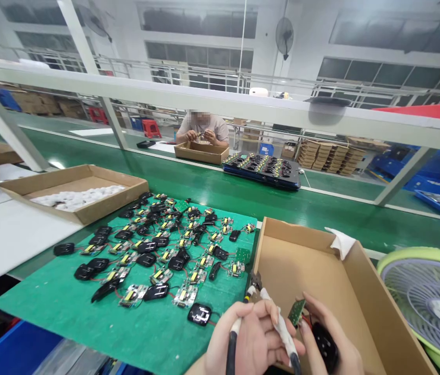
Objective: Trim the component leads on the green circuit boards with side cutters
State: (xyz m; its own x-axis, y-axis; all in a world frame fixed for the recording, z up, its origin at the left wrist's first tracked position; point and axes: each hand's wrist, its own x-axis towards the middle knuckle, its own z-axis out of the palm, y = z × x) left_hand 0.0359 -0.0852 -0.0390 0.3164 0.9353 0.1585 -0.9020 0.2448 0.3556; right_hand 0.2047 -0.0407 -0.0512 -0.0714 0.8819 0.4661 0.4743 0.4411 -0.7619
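Left hand (253,341): fingers curled tight round the handles of the cutters (280,322), tip pointing up and away.

Right hand (335,341): closed round a black shell (326,345). A small green circuit board (297,311) stands at its top edge, against the fingertips and just beside the cutters.

Both hands are low over the near corner of the cardboard box (360,291).

Green mat (87,312) to the left carries rows of similar boards and shells. Fan (430,302) is at the right.

1 head-worn camera looks forward and down (close) over left hand (251,339) and right hand (335,341).
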